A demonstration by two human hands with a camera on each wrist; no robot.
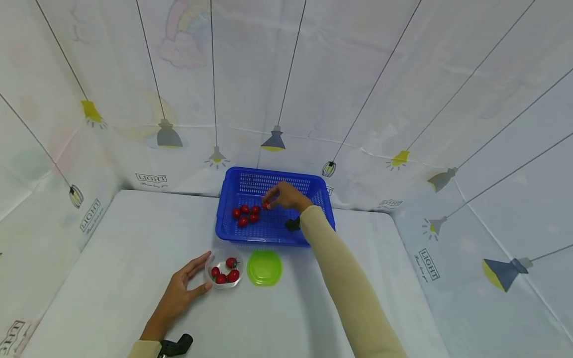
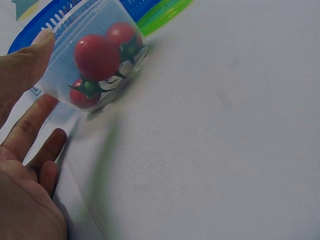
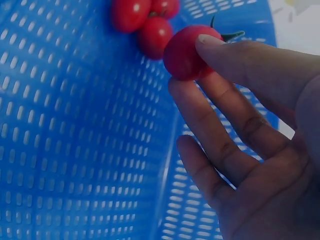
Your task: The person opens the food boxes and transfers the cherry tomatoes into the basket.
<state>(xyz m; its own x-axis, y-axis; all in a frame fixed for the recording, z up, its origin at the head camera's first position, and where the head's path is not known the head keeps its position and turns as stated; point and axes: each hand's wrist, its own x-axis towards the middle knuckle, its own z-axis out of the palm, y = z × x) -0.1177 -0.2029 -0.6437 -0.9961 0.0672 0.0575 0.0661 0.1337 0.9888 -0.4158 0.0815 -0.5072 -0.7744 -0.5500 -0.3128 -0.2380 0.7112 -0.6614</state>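
In the head view my right hand (image 1: 288, 195) reaches over the blue plastic basket (image 1: 277, 236). Its thumb and fingertips pinch a red cherry tomato (image 3: 185, 54) with a green stem, above the basket's slotted floor in the right wrist view. Several more cherry tomatoes (image 1: 242, 222) lie together on the basket's left side. My left hand (image 1: 176, 296) holds a small clear plastic container (image 1: 222, 262) from its left, thumb at the near side and fingers at the far side. Inside it are several cherry tomatoes (image 2: 97, 57), some with green stems.
A bright green lid (image 1: 264, 268) lies flat on the white table (image 1: 286, 318), just right of the container and in front of the basket. Behind the table hangs a pale wall covering (image 1: 250, 89) printed with lamps, close to the basket's back edge.
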